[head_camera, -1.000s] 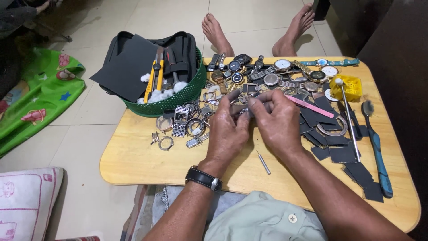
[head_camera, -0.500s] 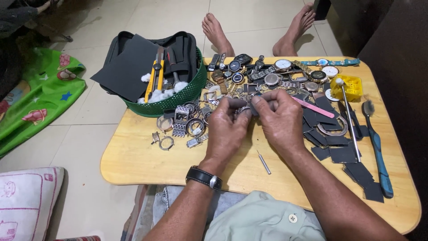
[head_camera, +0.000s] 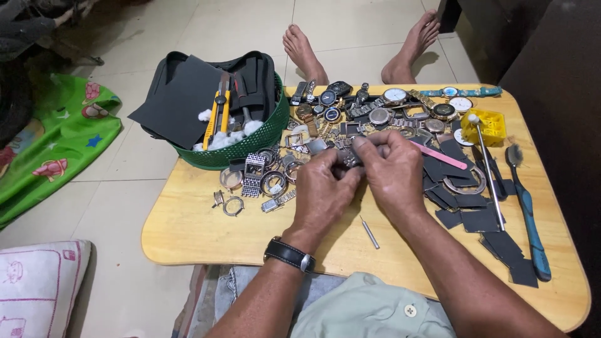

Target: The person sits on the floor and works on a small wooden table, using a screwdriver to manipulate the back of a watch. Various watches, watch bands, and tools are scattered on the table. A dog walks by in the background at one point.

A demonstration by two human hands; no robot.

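Hands: left hand [head_camera: 325,188] and right hand [head_camera: 391,169] meet over the middle of the worktop [head_camera: 188,231], fingertips pinched together on 1 small metal watch part [head_camera: 350,156].
Fingers: both sets curled nearly shut around the piece; most of it is hidden, so I cannot tell exactly which part it is.
Position: the part is held just above the pile of watches [head_camera: 375,109], near the pink strip [head_camera: 438,154].
Handling: it looks small, stiff and light, probably slick metal; a hold by its edges with fingertips seems safest.
Nearby: thin metal pin [head_camera: 370,232] lies on the worktop just below the hands; watch bezels and rings [head_camera: 250,181] sit to the left.
Surroundings: green basket [head_camera: 263,141] with tools and dark sheets at the rear left; toothbrush [head_camera: 529,213] and dark scraps at the right.
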